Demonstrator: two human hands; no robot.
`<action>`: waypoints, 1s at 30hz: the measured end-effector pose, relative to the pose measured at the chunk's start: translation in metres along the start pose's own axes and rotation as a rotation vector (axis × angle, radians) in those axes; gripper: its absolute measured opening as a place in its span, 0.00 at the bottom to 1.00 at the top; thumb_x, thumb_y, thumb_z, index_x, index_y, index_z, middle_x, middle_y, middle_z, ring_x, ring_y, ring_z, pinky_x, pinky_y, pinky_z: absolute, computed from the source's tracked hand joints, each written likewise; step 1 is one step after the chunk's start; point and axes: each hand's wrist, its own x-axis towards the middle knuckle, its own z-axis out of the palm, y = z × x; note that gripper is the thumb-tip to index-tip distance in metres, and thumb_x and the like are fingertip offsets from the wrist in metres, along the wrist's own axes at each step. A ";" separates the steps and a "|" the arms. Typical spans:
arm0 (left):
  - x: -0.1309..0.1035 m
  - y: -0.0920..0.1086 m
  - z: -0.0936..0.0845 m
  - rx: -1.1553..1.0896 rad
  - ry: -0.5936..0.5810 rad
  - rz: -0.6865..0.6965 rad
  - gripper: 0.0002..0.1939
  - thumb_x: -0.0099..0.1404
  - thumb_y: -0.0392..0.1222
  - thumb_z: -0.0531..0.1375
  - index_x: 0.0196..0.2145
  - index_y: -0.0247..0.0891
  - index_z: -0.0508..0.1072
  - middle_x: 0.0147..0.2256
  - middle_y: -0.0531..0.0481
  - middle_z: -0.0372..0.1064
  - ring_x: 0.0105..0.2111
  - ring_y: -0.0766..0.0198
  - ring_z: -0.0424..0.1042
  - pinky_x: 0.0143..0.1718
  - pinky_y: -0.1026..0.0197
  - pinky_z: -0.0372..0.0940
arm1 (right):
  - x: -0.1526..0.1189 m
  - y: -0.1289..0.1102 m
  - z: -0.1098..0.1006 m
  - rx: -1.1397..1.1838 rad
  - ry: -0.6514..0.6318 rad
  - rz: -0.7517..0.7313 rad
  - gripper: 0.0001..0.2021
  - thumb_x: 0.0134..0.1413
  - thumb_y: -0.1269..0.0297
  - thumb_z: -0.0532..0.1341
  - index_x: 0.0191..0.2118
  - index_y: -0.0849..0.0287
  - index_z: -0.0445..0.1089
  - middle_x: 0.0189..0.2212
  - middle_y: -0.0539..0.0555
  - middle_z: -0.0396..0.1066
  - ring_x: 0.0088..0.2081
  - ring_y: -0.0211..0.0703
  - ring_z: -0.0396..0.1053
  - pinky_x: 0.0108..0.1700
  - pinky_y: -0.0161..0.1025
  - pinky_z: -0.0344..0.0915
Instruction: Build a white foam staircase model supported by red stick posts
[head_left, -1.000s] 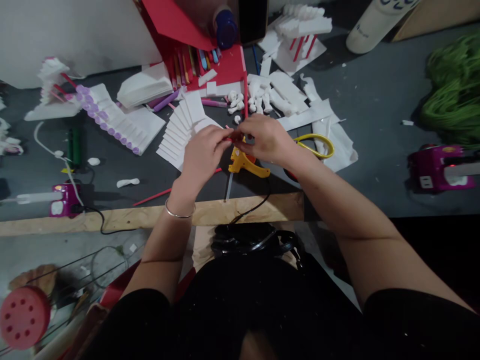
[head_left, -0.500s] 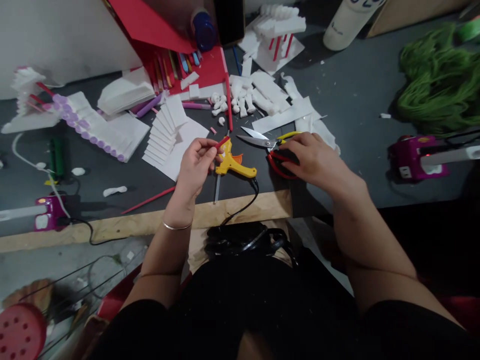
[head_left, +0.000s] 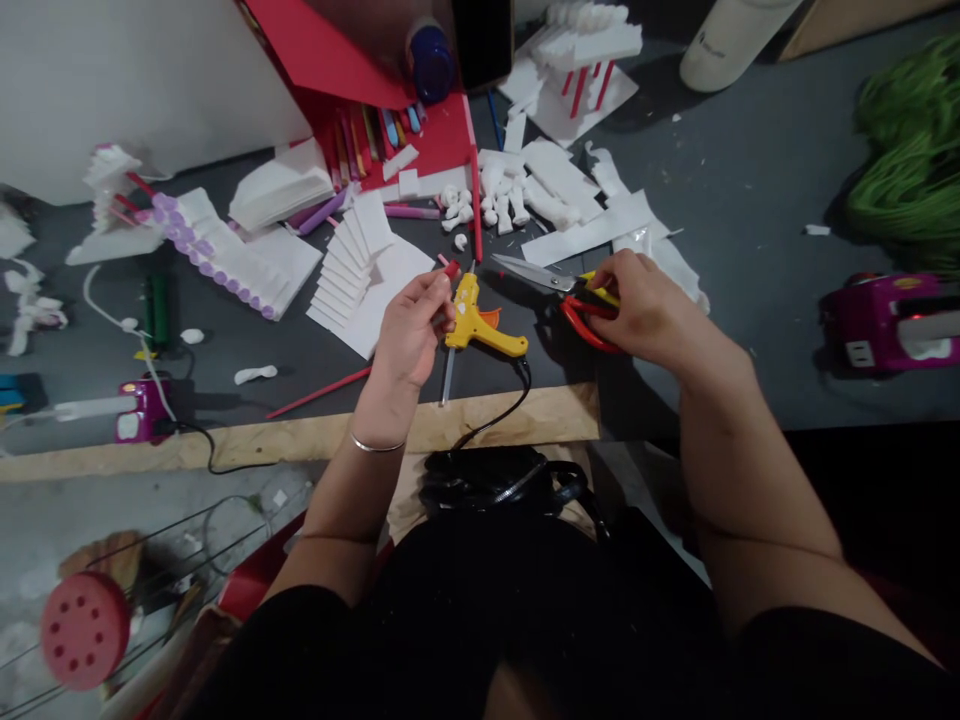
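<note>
Pinched in my left hand is a small red piece, its tip showing above my fingers. Just right of that hand, a yellow glue gun lies on the grey table, nozzle pointing away from me. My right hand grips the red and yellow handles of the scissors; their blades point left and look closed together. A long red stick lies beyond the glue gun's nozzle. White fanned strips on a sheet lie left of my left hand.
White scraps and small white figures lie beyond the scissors. A stair-like model with purple discs is at left. Purple boxes, green yarn and a white bottle are to the right. A black bag sits below the table edge.
The scissor blades have closed, and my right hand has lifted slightly with them. The red piece in my left hand shows shorter. The whole view has shifted, moving the table's contents rightward.
</note>
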 end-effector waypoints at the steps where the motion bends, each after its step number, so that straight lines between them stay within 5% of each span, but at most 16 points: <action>1: 0.001 0.000 0.002 -0.016 0.009 0.000 0.11 0.68 0.47 0.72 0.33 0.42 0.76 0.27 0.56 0.68 0.25 0.72 0.71 0.25 0.67 0.66 | -0.001 -0.001 -0.001 0.076 0.012 0.013 0.19 0.48 0.62 0.65 0.48 0.56 0.71 0.40 0.60 0.73 0.39 0.55 0.74 0.42 0.54 0.74; 6: 0.002 0.000 0.009 -0.031 0.000 -0.029 0.09 0.71 0.49 0.68 0.36 0.44 0.76 0.31 0.53 0.74 0.33 0.66 0.78 0.32 0.63 0.71 | -0.007 -0.019 -0.006 0.407 -0.054 0.048 0.31 0.53 0.58 0.63 0.64 0.53 0.68 0.36 0.52 0.74 0.33 0.48 0.73 0.39 0.50 0.73; 15: -0.005 0.000 0.022 -0.088 -0.074 -0.037 0.10 0.70 0.52 0.68 0.38 0.45 0.76 0.41 0.51 0.79 0.44 0.60 0.81 0.44 0.58 0.77 | -0.015 -0.055 0.006 0.131 -0.056 -0.072 0.33 0.53 0.31 0.69 0.53 0.52 0.70 0.42 0.58 0.76 0.38 0.53 0.74 0.39 0.47 0.71; 30: -0.009 -0.012 0.029 -0.121 -0.089 -0.063 0.12 0.67 0.51 0.72 0.37 0.43 0.77 0.42 0.49 0.80 0.45 0.57 0.82 0.47 0.54 0.76 | -0.017 -0.062 0.016 0.094 0.024 -0.089 0.33 0.55 0.27 0.66 0.51 0.52 0.73 0.39 0.58 0.79 0.36 0.52 0.76 0.38 0.45 0.70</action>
